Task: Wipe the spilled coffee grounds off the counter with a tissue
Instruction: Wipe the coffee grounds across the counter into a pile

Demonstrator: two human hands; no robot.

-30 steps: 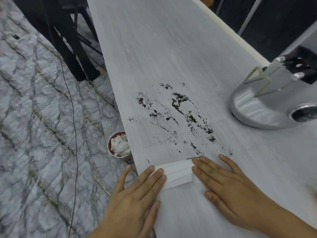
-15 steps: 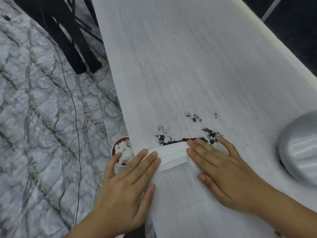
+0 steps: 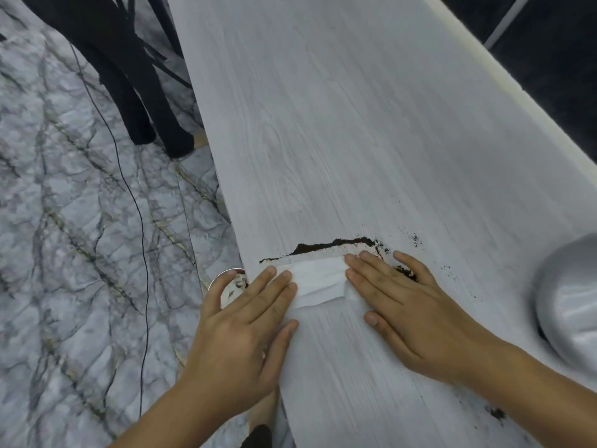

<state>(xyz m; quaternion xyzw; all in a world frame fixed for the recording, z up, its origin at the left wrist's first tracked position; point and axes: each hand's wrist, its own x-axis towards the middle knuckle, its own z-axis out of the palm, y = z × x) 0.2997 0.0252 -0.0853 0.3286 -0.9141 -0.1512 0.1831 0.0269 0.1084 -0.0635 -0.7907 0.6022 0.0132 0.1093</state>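
Observation:
A folded white tissue (image 3: 318,281) lies flat on the pale wood-grain counter (image 3: 339,124). My left hand (image 3: 245,331) presses its left end with flat fingers, and my right hand (image 3: 407,305) presses its right end. Dark coffee grounds (image 3: 329,245) are heaped in a thin line along the tissue's far edge. A few loose specks (image 3: 415,239) lie to the right, and some grounds (image 3: 405,272) show between my right fingers. More specks (image 3: 496,413) sit near my right forearm.
A small round bin (image 3: 227,282) with crumpled tissue stands on the marble floor just below the counter's left edge, partly behind my left hand. A silver machine base (image 3: 568,299) sits at the right. Black chair legs (image 3: 142,101) and a thin cable (image 3: 135,205) are on the floor.
Both hands have pushed the tissue away from me across the counter, sweeping the scattered grounds into a line along its far edge. The view has tilted so the silver machine slid to the right edge.

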